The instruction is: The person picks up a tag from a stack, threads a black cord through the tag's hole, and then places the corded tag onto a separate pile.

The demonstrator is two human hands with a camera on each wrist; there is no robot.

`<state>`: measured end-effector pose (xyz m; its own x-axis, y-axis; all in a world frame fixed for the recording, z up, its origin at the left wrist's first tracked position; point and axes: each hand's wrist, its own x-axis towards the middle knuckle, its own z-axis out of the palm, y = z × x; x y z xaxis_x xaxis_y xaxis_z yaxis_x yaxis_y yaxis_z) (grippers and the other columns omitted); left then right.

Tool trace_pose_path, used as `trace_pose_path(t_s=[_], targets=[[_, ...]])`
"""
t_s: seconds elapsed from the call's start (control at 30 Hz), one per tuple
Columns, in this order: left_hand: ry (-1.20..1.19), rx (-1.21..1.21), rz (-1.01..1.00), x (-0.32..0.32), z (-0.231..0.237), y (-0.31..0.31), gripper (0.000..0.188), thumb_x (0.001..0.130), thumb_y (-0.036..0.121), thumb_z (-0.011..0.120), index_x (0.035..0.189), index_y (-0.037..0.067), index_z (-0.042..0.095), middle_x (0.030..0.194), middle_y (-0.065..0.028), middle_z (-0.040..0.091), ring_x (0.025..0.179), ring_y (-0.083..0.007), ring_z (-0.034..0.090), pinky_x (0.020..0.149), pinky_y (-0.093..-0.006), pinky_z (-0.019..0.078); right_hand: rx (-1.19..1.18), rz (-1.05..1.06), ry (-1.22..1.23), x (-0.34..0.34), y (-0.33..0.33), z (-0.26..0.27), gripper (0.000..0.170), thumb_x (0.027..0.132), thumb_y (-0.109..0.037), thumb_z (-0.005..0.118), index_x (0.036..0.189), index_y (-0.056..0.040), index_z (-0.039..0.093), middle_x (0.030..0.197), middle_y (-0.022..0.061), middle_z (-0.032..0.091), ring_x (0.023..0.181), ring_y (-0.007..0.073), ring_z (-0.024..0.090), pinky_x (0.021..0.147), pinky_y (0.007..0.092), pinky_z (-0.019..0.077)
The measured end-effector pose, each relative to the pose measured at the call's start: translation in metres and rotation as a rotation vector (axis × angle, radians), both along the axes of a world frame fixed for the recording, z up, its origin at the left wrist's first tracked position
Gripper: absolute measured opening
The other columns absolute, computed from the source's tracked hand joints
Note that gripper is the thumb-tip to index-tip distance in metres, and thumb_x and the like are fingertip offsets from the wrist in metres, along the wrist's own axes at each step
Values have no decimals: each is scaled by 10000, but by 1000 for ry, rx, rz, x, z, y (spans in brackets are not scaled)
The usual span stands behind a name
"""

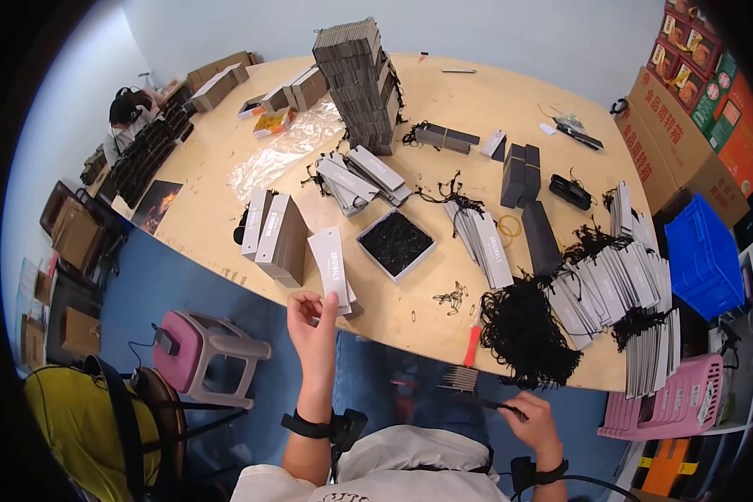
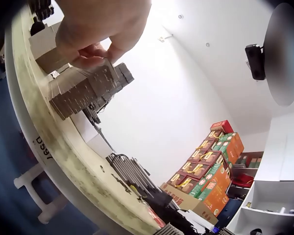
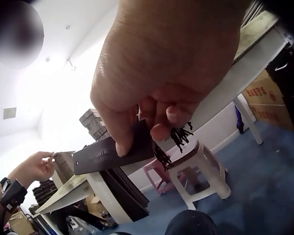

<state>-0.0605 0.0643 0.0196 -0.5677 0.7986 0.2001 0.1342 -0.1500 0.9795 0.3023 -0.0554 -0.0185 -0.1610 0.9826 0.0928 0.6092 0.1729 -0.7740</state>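
My left hand [image 1: 313, 325] pinches the end of a light grey printed tag [image 1: 327, 258] at the table's near edge, with more tags beneath it. The left wrist view shows its fingertips [image 2: 90, 58] at the top edge of a tag pile [image 2: 78, 93]. Off the table, near my lap, my right hand [image 1: 534, 423] holds a dark tag. In the right wrist view that hand [image 3: 166, 63] pinches the dark tag [image 3: 112, 155] between thumb and fingers; black cord ends [image 3: 181, 138] hang beside it, and several dark strips [image 3: 125, 193] fan out below.
A white box of black pieces [image 1: 396, 244], a tall tag stack [image 1: 360, 92], grey tag blocks [image 1: 283, 238] and a black cord heap [image 1: 527, 339] stand on the table [image 1: 376, 322]. A red-handled tool [image 1: 472, 346] lies at its edge. A person sits at the far left.
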Motion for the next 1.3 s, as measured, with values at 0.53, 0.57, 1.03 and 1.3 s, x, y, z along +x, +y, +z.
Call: trace_pose_path(t_s=[0.53,0.57,1.03,1.3], targets=[[221,-54,64,3,12,5,310,934,149,644,1198,9,564,821,19,513,733,-55,481,633,-214,400,-4,-3,-40,2,-1,-2,99,767,-71,772,824,-16,713,722,85,636,561,216,611,528,304,483],[185,-35,55,-1,10,6,292,945,141,626,1199,8,567,827,20,513,734,-56,481,639,-214,403,20,11,-68,3,-2,-7,100,766,-76,772,834,-23,720,729,84,641,570,222,618,532,308,488],[80,180,-186,1,32,-41,249,974,133,608,1194,20,584,884,3,525,733,-74,498,646,-215,420,86,-47,-15,-2,4,-12,89,771,-17,753,856,-4,730,740,91,656,556,169,593,512,271,458],[335,-1,-782,20,-10,-71,64,867,-45,646,915,-4,656,864,-106,639,781,-240,636,708,-317,506,215,-1,-87,-1,6,-26,87,771,-67,770,817,-38,702,700,75,657,531,213,623,500,304,493]])
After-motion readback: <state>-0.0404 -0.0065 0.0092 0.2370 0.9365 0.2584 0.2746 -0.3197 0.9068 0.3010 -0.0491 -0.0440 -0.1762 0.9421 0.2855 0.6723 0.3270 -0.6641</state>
